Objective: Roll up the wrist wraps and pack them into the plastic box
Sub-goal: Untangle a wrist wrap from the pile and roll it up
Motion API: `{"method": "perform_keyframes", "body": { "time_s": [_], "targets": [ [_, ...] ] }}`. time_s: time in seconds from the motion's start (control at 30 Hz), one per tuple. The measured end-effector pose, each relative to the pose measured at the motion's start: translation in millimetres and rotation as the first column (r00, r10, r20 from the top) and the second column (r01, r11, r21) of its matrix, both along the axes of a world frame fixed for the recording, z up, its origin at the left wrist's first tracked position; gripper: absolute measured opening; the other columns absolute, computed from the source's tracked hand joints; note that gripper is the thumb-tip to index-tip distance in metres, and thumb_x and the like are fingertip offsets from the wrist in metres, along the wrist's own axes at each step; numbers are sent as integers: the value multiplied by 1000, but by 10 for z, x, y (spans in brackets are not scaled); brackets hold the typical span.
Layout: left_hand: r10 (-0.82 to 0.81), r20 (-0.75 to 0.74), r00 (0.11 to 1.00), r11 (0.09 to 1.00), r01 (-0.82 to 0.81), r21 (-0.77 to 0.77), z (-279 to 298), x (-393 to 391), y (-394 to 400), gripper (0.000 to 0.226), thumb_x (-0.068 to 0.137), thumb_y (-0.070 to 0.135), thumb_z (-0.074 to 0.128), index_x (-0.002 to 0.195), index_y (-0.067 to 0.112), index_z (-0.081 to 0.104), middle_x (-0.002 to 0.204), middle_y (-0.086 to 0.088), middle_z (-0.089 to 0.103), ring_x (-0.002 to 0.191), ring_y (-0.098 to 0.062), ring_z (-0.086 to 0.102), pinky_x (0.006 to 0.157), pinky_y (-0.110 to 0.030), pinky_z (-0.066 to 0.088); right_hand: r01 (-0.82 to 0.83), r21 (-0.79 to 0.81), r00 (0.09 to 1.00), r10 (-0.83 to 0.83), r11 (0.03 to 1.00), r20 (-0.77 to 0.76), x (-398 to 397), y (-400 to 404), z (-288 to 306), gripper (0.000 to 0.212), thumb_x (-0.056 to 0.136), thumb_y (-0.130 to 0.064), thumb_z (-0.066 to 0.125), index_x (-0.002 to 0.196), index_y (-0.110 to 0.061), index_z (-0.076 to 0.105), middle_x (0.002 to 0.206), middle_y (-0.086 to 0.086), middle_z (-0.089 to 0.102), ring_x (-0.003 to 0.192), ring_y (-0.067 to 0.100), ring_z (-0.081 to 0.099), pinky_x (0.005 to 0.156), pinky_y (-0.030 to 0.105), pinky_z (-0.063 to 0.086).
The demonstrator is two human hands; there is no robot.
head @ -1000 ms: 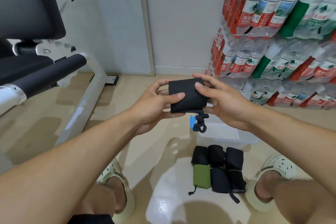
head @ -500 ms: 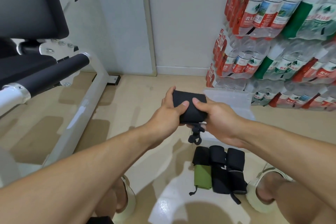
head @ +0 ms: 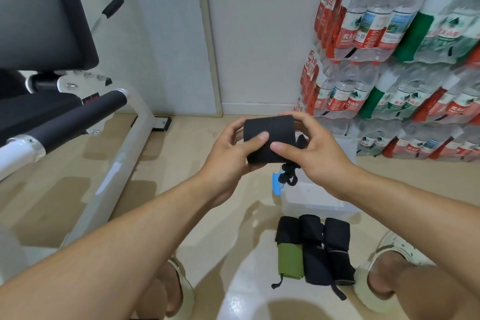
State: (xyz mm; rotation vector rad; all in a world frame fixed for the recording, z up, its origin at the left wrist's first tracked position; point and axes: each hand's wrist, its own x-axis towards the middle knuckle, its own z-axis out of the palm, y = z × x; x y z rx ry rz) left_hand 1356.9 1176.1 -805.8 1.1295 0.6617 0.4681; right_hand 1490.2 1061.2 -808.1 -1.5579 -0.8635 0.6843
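Observation:
I hold a rolled black wrist wrap [head: 270, 127] at chest height between both hands. My left hand [head: 228, 158] grips its left end, thumb on the front. My right hand [head: 317, 153] grips the right end, thumb pressed on the front too. A black loop [head: 287, 176] dangles under the roll. Below it on the floor stands the clear plastic box [head: 319, 202], partly hidden by my right wrist. In front of the box lie several wraps side by side: one green and black [head: 289, 254] and two black [head: 327, 254].
A white-framed gym bench [head: 122, 158] with black pads fills the left side. Stacked packs of water bottles [head: 389, 60] line the right wall. My two feet in pale sandals [head: 384, 267] flank the wraps on the floor.
My hands have lifted the black roll a little higher and turned it; my right thumb has shifted across its front. The dangling loop has swung slightly.

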Motion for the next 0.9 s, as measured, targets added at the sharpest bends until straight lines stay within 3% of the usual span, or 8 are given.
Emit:
{"method": "perform_keyframes", "body": {
  "time_s": [0.1, 0.17, 0.33, 0.5, 0.6, 0.7, 0.8, 0.9],
  "targets": [
    [-58, -66, 996, 992, 50, -115, 48, 18, 22, 43, 95, 37, 66, 131, 14, 61, 118, -4, 72, 110, -21, 70, 95, -47, 58, -51, 15, 955, 44, 999, 292, -7, -40, 16, 60, 81, -8, 84, 128, -32, 57, 121, -13, 59, 105, -2, 59, 85, 22, 55],
    [-148, -94, 985, 978, 132, -159, 51, 19, 56, 41, 96, 43, 63, 126, 16, 67, 117, -7, 73, 110, -22, 70, 93, -43, 59, -104, -12, 927, 101, 994, 361, 30, -60, -16, 66, 78, -8, 87, 130, -34, 56, 122, -15, 58, 115, 2, 56, 96, 24, 50],
    [-299, -118, 947, 930, 262, -259, 39, -25, 176, 40, 79, 50, 76, 109, 23, 77, 127, -14, 65, 103, -26, 72, 81, -38, 59, -123, -73, 978, 133, 990, 161, 149, -104, 33, 70, 68, -21, 94, 126, -42, 59, 126, -18, 62, 113, 0, 62, 91, 22, 56],
    [-145, -90, 985, 945, 111, -307, 15, 25, 111, 33, 84, 35, 78, 108, 13, 73, 113, -17, 66, 99, -32, 72, 91, -50, 59, 106, -205, 992, -116, 973, -41, 156, -86, -65, 76, 60, -45, 90, 129, -35, 60, 127, -14, 62, 116, 6, 62, 94, 31, 53],
    [33, -192, 981, 997, -45, -59, -79, 87, 70, 51, 77, 32, 87, 114, 12, 59, 115, -13, 68, 98, -24, 72, 89, -46, 61, 107, -282, 907, -210, 953, -366, 85, -40, -120, 53, 87, -22, 81, 135, -21, 58, 122, 3, 63, 111, 20, 65, 86, 36, 60],
    [196, -269, 943, 933, -95, 348, -161, 114, 21, 65, 62, 32, 96, 109, 22, 52, 109, 2, 64, 95, -11, 68, 73, -23, 56, 79, -231, 727, -215, 970, -652, 71, -3, -105, 29, 101, -14, 60, 130, -10, 62, 123, 16, 66, 108, 33, 70, 83, 43, 63],
    [134, -289, 948, 809, 64, 584, -215, 123, -5, 66, 57, 31, 97, 103, 31, 51, 105, 9, 61, 94, -6, 62, 67, -16, 49, 11, -245, 746, -171, 970, -643, 131, -12, -104, 30, 98, -30, 64, 124, -16, 68, 122, 15, 69, 108, 32, 70, 92, 51, 60],
    [-20, -320, 947, 730, 232, 643, -254, 135, -11, 67, 55, 27, 98, 103, 32, 52, 106, 9, 61, 94, -7, 61, 72, -22, 55, -119, -292, 775, -95, 949, -625, 211, -50, -130, 36, 91, -33, 75, 122, -15, 71, 119, 15, 71, 108, 31, 70, 97, 51, 58]
  ]
}}
